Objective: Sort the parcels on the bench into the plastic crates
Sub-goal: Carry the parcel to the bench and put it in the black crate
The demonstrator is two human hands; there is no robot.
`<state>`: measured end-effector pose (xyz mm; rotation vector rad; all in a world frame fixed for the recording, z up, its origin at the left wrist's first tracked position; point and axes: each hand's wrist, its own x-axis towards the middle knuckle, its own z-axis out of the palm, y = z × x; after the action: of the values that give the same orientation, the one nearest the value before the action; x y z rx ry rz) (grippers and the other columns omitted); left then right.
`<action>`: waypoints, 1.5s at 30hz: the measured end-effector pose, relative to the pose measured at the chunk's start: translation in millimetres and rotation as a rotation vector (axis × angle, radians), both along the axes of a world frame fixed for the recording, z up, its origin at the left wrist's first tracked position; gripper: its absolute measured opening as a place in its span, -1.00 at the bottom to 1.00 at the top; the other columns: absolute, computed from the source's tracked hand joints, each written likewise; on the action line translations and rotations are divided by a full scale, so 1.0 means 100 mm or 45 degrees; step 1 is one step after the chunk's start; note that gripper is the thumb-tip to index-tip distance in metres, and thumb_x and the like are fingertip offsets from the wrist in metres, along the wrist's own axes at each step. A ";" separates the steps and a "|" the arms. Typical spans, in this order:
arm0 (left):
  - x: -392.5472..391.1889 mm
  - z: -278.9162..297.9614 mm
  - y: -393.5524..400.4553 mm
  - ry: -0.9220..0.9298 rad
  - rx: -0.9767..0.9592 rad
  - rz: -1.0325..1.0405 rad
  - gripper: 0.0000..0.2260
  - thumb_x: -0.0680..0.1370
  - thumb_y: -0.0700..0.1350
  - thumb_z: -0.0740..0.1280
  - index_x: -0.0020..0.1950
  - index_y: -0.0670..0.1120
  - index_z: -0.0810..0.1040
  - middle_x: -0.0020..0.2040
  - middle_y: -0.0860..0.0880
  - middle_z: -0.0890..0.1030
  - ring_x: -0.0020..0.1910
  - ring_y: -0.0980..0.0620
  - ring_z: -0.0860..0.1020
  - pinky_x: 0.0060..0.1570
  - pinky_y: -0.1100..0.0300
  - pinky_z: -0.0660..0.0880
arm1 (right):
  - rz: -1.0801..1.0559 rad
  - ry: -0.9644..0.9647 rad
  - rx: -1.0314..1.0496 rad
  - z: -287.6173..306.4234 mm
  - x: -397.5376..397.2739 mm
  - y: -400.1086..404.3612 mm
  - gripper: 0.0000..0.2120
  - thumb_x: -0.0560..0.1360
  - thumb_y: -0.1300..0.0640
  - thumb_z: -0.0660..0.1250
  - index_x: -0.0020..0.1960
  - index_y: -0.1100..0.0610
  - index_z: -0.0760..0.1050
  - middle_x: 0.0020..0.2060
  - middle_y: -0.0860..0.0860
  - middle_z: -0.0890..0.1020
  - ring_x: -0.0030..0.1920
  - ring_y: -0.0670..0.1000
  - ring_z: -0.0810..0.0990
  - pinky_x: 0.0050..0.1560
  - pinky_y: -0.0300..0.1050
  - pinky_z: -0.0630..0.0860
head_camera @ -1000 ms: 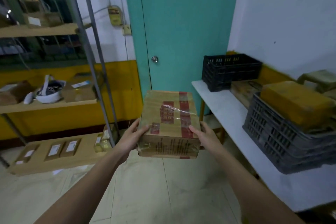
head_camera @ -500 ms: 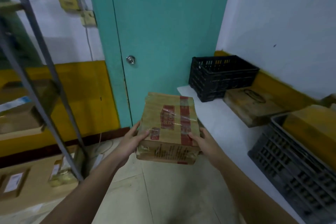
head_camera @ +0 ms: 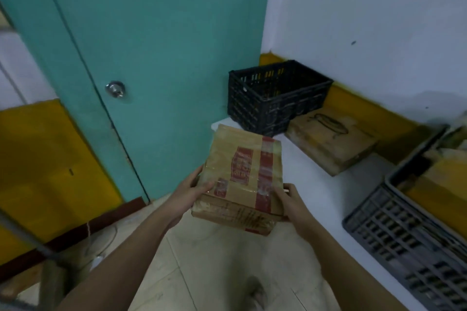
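A brown cardboard parcel [head_camera: 242,171] with red tape and clear wrap is held in the air at the near end of the white bench [head_camera: 321,189]. My left hand [head_camera: 193,188] grips its left side and my right hand [head_camera: 290,201] grips its right side, thumbs on top. A black plastic crate [head_camera: 273,94] stands at the bench's far end, just beyond the parcel. A grey plastic crate [head_camera: 409,230] with yellowish parcels [head_camera: 439,182] in it sits at the right edge of the view.
A flat brown parcel [head_camera: 331,139] lies on the bench between the two crates, against the yellow wall strip. A teal door [head_camera: 151,45] with a round knob stands behind. A metal shelf post [head_camera: 32,240] crosses the lower left. Tiled floor lies below.
The view has swung right and closer to the bench. The parcel, held in both hands, has moved toward the black crate; the shelves on the left have left the view.
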<state>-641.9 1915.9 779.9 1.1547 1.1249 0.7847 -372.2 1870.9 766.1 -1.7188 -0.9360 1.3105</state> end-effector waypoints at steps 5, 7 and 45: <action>0.55 -0.18 0.72 0.105 -0.027 -0.224 -0.31 0.35 0.15 0.54 0.44 0.11 0.42 0.29 0.05 0.61 0.22 0.09 0.60 0.22 0.05 0.53 | -0.140 -0.059 -0.025 -0.34 0.47 0.41 -0.56 0.62 -0.19 0.18 0.25 0.15 0.25 0.13 0.12 0.53 0.00 0.03 0.62 -0.20 -0.14 0.56; 0.79 -0.22 1.05 0.150 -0.052 -0.311 -0.51 0.51 -0.03 0.44 0.41 0.15 0.41 0.25 0.08 0.62 0.15 0.14 0.63 0.09 0.14 0.58 | -0.202 -0.019 -0.074 -0.41 0.62 0.58 -0.57 0.62 -0.18 0.19 0.26 0.14 0.23 0.12 0.11 0.54 -0.03 0.03 0.63 -0.27 -0.14 0.56; 2.31 -1.35 3.78 0.667 0.319 -1.353 -0.09 0.58 0.14 0.32 0.49 0.28 -0.45 0.63 -0.06 -0.08 0.56 -0.13 0.14 0.43 0.01 0.20 | -1.153 -0.273 -0.278 -1.27 0.66 2.14 -0.55 0.61 -0.28 0.09 0.38 -0.06 0.20 0.17 0.02 0.60 0.07 0.11 0.65 0.13 0.12 0.59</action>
<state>-411.0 2293.6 645.3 1.9696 0.6401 -0.2340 -306.6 2084.6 638.7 -2.1007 -0.0437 0.6372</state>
